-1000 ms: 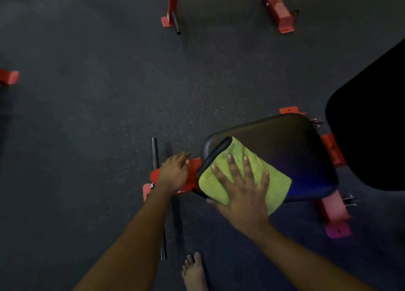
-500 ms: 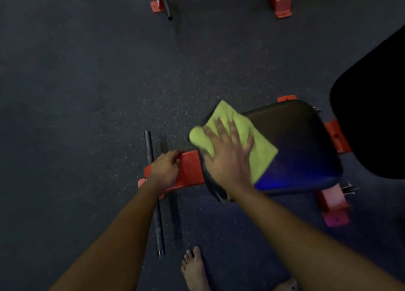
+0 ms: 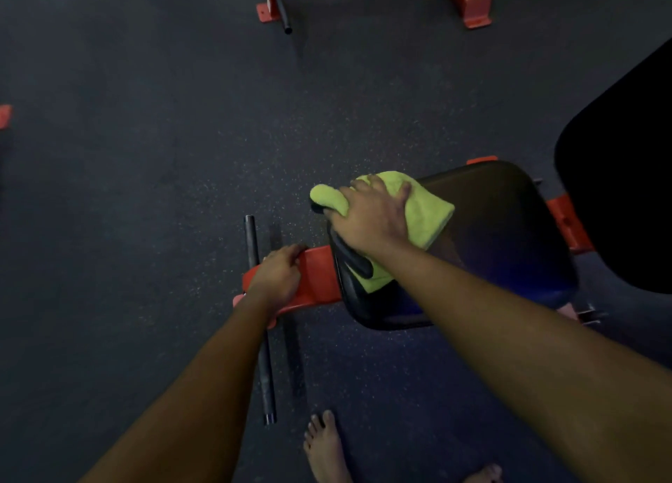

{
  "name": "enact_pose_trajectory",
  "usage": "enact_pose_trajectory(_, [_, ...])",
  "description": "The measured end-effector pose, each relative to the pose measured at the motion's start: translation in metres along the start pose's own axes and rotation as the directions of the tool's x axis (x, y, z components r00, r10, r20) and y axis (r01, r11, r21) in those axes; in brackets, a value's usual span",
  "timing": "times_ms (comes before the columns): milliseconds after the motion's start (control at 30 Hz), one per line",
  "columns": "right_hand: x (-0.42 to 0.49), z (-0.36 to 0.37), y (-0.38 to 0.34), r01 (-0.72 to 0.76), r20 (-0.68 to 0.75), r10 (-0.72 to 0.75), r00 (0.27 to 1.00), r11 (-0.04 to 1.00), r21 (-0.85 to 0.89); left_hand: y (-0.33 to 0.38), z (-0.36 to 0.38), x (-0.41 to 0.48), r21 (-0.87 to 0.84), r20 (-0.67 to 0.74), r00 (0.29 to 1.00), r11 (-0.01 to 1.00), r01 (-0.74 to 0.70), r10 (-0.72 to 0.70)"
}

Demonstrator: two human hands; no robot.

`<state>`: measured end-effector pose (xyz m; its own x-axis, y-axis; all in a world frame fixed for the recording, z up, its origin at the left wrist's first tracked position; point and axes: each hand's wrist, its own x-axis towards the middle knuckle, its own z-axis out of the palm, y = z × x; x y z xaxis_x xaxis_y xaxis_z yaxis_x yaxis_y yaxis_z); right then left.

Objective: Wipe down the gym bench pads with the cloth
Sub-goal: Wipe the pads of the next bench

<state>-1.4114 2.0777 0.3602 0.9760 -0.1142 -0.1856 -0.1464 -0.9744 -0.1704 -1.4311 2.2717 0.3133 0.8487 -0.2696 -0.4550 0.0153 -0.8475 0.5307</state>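
Observation:
The black seat pad [image 3: 491,235] of a red-framed gym bench lies below me, right of centre. A yellow-green cloth [image 3: 425,213] is draped over the pad's far left corner and down its left end. My right hand [image 3: 371,217] presses flat on the cloth at that corner, fingers curled over the edge. My left hand [image 3: 278,275] grips the red frame bar [image 3: 320,275] that sticks out left of the pad. A second black pad [image 3: 625,191], the backrest, fills the right edge.
A black crossbar [image 3: 260,322] runs under the red frame by my left hand. My bare feet [image 3: 327,450] stand on the dark speckled rubber floor. Red feet of other equipment [image 3: 472,2] and a black peg [image 3: 282,13] sit at the top.
My right hand slid the cloth from the pad's near left part across to its far left corner, where the cloth now hangs over the edge. My left hand stayed on the red frame.

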Motion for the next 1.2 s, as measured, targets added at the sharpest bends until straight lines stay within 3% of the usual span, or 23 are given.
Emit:
enact_pose_trajectory(67, [-0.003, -0.005, 0.038, -0.054, -0.075, 0.059, 0.995, 0.996, 0.075, 0.000, 0.003, 0.000, -0.012, -0.022, 1.000, 1.000, -0.002, 0.002])
enact_pose_trajectory(133, [-0.001, -0.011, 0.103, -0.196, -0.122, 0.214, 0.969, 0.970, 0.146, -0.001, 0.003, -0.002, -0.022, -0.024, 1.000, 1.000, 0.010, -0.011])
enact_pose_trajectory(267, [0.005, -0.032, 0.196, -0.343, -0.080, 0.363, 0.928, 0.919, 0.195, -0.003, 0.000, -0.003, -0.048, 0.008, 1.000, 0.999, 0.014, -0.013])
enact_pose_trajectory(367, [0.002, -0.018, 0.155, -0.442, -0.097, 0.459, 0.883, 0.884, 0.154, -0.003, -0.002, -0.003, -0.140, 0.032, 0.999, 0.989, 0.045, -0.041])
enact_pose_trajectory(533, [-0.032, 0.006, 0.025, -0.172, -0.096, 0.177, 0.980, 0.984, 0.057, -0.013, -0.005, -0.005, -0.368, 0.046, 0.995, 0.925, 0.095, -0.084])
enact_pose_trajectory(667, [-0.087, 0.014, -0.005, -0.039, -0.070, 0.038, 0.997, 0.999, -0.018, -0.011, -0.004, -0.004, -0.478, -0.091, 0.994, 0.878, 0.008, -0.059])
enact_pose_trajectory(767, [-0.125, 0.019, 0.011, 0.024, -0.050, -0.025, 0.998, 0.999, -0.029, 0.012, -0.006, 0.000, -0.465, -0.188, 0.982, 0.878, -0.111, 0.025])
enact_pose_trajectory(900, [-0.143, 0.014, 0.083, -0.140, -0.093, 0.138, 0.986, 0.990, -0.016, 0.063, -0.006, 0.018, -0.496, -0.130, 0.980, 0.847, -0.194, 0.149])
enact_pose_trajectory(1033, [-0.136, -0.004, 0.174, -0.355, -0.124, 0.361, 0.924, 0.932, 0.069, 0.095, 0.004, 0.030, -0.433, -0.113, 0.984, 0.884, -0.177, 0.141])
enact_pose_trajectory(1133, [-0.129, 0.001, 0.155, -0.495, -0.151, 0.509, 0.847, 0.860, 0.124, 0.100, 0.006, 0.030, -0.468, -0.153, 0.986, 0.874, -0.135, 0.070])
enact_pose_trajectory(1200, [-0.150, 0.014, 0.129, -0.436, -0.172, 0.440, 0.881, 0.898, 0.064, 0.104, 0.004, 0.030, -0.436, -0.162, 0.985, 0.891, -0.127, 0.061])
